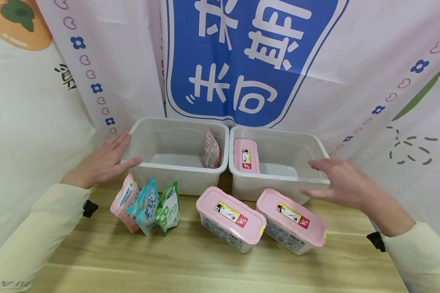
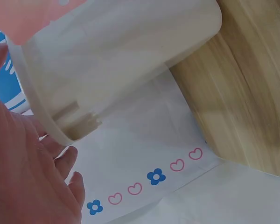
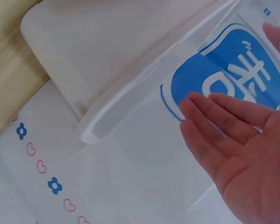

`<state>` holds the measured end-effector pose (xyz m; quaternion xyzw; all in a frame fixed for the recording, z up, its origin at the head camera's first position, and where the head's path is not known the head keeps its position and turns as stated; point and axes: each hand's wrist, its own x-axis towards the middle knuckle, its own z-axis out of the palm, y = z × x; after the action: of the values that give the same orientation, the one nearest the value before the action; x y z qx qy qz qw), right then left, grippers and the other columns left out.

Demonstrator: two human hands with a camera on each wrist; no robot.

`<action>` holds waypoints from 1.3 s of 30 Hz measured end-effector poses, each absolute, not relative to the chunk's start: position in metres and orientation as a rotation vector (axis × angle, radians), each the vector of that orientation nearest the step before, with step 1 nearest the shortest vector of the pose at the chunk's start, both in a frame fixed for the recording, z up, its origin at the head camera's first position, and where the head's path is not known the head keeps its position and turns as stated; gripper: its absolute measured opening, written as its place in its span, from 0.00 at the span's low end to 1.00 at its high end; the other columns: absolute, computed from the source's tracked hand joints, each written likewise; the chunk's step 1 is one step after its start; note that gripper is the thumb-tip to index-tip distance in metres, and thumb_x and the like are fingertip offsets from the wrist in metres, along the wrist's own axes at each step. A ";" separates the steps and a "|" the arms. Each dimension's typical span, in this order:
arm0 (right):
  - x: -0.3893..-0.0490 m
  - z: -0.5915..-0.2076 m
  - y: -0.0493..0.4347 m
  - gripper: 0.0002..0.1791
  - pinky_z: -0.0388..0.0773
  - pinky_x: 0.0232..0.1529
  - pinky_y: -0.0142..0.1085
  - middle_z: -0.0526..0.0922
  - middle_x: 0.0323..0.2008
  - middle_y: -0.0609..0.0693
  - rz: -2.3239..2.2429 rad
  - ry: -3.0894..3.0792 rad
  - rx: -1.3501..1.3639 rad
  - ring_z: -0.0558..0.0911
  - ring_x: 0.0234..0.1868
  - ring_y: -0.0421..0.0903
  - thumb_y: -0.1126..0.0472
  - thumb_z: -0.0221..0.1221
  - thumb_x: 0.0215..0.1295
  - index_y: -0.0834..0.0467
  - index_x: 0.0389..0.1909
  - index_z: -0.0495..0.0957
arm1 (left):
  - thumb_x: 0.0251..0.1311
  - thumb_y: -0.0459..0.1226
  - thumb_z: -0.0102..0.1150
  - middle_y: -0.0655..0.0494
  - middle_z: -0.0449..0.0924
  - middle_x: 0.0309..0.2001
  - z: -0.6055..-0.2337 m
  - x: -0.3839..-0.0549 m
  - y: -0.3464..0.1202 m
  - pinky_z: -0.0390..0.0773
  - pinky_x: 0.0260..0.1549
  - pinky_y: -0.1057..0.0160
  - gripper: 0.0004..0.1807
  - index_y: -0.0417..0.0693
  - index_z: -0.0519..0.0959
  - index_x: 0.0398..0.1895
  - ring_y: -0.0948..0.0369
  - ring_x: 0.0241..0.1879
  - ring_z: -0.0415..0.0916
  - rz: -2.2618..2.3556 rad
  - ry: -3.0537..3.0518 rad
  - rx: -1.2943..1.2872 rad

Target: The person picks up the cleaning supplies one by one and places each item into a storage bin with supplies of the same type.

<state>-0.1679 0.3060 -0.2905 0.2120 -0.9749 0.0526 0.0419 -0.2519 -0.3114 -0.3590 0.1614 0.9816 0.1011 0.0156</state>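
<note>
My left hand (image 1: pixel 104 158) lies along the left end of the left grey-white bin (image 1: pixel 179 168). In the left wrist view its fingers (image 2: pixel 65 161) are loosely extended right at the bin's rim. My right hand (image 1: pixel 341 183) is spread near the right end of a matching bin (image 1: pixel 271 184); its straight fingers (image 3: pixel 214 116) hold nothing in the right wrist view. Inside the left bin a pink pouch (image 1: pixel 212 151) stands against the right wall. A pink-lidded box (image 1: pixel 246 156) sits at the left end of the right bin.
In front of the left bin stand a pink pouch (image 1: pixel 126 203), a blue pouch (image 1: pixel 146 206) and a green pouch (image 1: pixel 168 207). Two pink-lidded boxes, one left (image 1: pixel 231 217) and one right (image 1: pixel 291 219), stand before the right bin on the wooden table (image 1: pixel 190 268). Printed cloth (image 1: pixel 124 49) hangs behind.
</note>
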 end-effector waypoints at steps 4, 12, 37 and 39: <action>-0.162 -0.292 0.298 0.45 0.87 0.52 0.58 0.89 0.52 0.62 0.164 -2.980 0.768 0.89 0.51 0.59 0.34 0.73 0.58 0.66 0.62 0.80 | 0.76 0.64 0.43 0.34 0.32 0.86 -0.362 -0.254 -0.312 0.41 0.81 0.30 0.53 0.36 0.38 0.85 0.34 0.85 0.34 0.337 3.047 0.490; -0.153 -0.315 0.288 0.43 0.88 0.51 0.52 0.89 0.50 0.57 0.243 -2.999 0.897 0.89 0.50 0.54 0.34 0.75 0.54 0.64 0.59 0.82 | 0.76 0.64 0.43 0.34 0.31 0.86 -0.365 -0.254 -0.313 0.40 0.80 0.29 0.54 0.38 0.36 0.86 0.34 0.85 0.33 0.376 3.019 0.470; -0.149 -0.381 0.276 0.46 0.77 0.32 0.35 0.80 0.37 0.49 0.157 -3.052 0.721 0.75 0.34 0.41 0.27 0.76 0.40 0.60 0.46 0.79 | 0.79 0.61 0.42 0.32 0.30 0.85 -0.372 -0.259 -0.310 0.38 0.81 0.30 0.52 0.33 0.34 0.84 0.35 0.85 0.30 0.410 3.007 0.539; -0.149 -0.383 0.276 0.45 0.77 0.33 0.35 0.80 0.37 0.49 0.164 -3.067 0.695 0.75 0.34 0.41 0.28 0.77 0.40 0.61 0.47 0.79 | 0.79 0.60 0.42 0.33 0.29 0.85 -0.371 -0.260 -0.309 0.37 0.81 0.31 0.52 0.33 0.34 0.84 0.35 0.85 0.30 0.416 3.007 0.540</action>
<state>-0.1494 0.2755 -0.3835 0.2206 -0.9740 0.0522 -0.0039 -0.2595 -0.3093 -0.3715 0.1752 0.9748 0.1349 0.0291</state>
